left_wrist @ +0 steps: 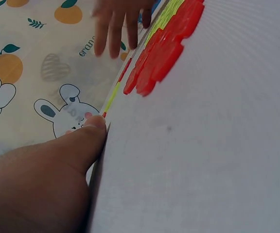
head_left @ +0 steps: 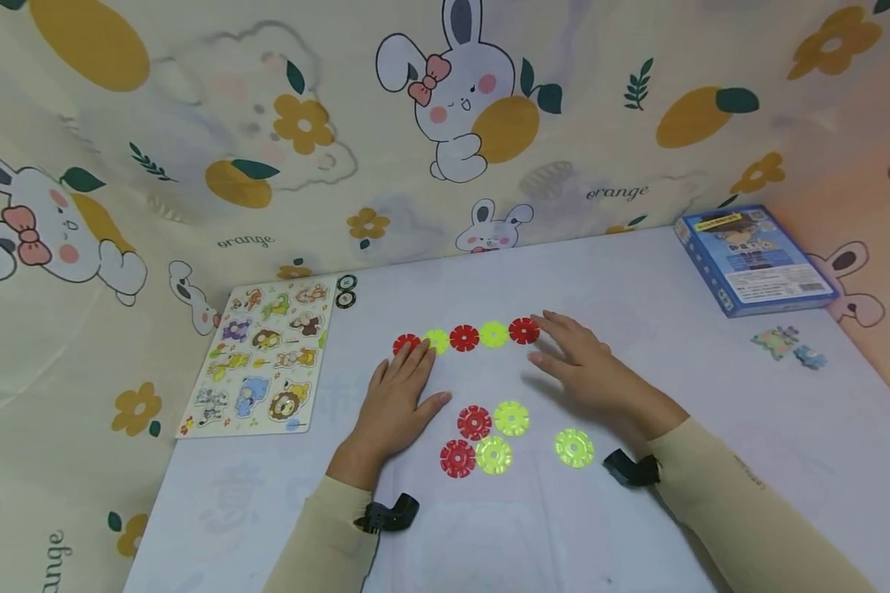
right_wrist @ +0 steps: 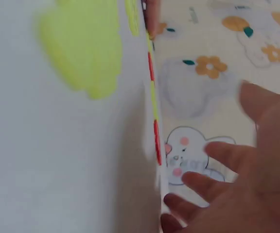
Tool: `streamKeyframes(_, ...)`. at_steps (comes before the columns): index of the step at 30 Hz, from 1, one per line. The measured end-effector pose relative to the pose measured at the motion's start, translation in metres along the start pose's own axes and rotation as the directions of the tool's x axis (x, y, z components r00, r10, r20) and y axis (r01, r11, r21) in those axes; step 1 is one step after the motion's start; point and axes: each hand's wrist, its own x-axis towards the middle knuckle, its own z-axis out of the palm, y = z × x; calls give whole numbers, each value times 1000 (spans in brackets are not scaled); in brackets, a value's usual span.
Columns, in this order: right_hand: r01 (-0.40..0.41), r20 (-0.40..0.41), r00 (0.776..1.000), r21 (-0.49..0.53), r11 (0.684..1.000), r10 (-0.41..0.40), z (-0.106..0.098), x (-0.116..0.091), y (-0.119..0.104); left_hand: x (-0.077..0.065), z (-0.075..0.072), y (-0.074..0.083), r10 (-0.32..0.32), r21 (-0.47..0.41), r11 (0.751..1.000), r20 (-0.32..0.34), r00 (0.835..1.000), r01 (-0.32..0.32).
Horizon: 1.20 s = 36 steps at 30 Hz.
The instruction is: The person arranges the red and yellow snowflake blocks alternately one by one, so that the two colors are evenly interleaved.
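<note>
A row of notched plastic discs runs across the table, a red disc (head_left: 464, 338) in its middle with yellow-green and red ones alternating on both sides. My left hand (head_left: 396, 403) lies with straight fingers at the row's left end, fingertips over the leftmost red disc (head_left: 405, 343). Just beyond the rightmost red disc (head_left: 523, 331) is my right hand (head_left: 582, 362), fingers spread and holding nothing. Nearer me sit two red discs and two yellow-green discs, among them a red disc (head_left: 457, 458) and a yellow-green disc (head_left: 511, 418). A single yellow-green disc (head_left: 574, 448) lies to their right.
An animal puzzle board (head_left: 259, 358) lies at the left, with two small black rings (head_left: 346, 291) by its corner. At the back right are a blue box (head_left: 756, 259) and small puzzle pieces (head_left: 776, 342). A printed cloth (head_left: 408, 222) hangs behind the table.
</note>
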Motion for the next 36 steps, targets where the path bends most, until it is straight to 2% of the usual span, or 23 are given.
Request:
streamKeyframes(3,20,-21,1000,200,980,-17,-8,-13,3,0,2,-1,-2,4,1000,-2,1000,2)
streamKeyframes(6,52,-8,999,383,922,-52,-15,-29,5,1,3,-1,2,7,1000,-1,1000,-2)
streamKeyframes(10,105,33,989,519,848,-143,-21,-51,9,1,2,-1,8,0,1000,-4,1000,-8)
streamKeyframes(12,114,68,982,542,833,-178,-20,-63,12,1,2,-1,8,-2,1000,-4,1000,-8)
streamKeyframes(15,105,125,972,523,846,-198,-17,-79,16,1,2,-1,9,-6,1000,-3,1000,-9)
streamKeyframes(18,82,181,967,452,888,-182,-12,-92,19,1,3,-1,8,-5,1000,-2,1000,-8)
streamKeyframes(22,67,210,970,260,963,-124,-6,-100,17,1,3,-1,4,4,1000,-1,1000,-4)
streamKeyframes(25,76,192,977,108,991,-95,-3,-101,13,1,3,-2,4,5,1000,-2,1000,-4)
streamKeyframes(28,56,182,981,59,997,-65,-1,-99,9,0,3,-2,8,1,1000,-2,1000,-8)
streamKeyframes(32,-73,181,983,153,985,45,-2,-94,7,0,3,-2,8,4,1000,0,1000,-8)
streamKeyframes(36,-147,113,986,246,958,123,-7,-80,11,0,2,-2,7,9,1000,-3,1000,-7)
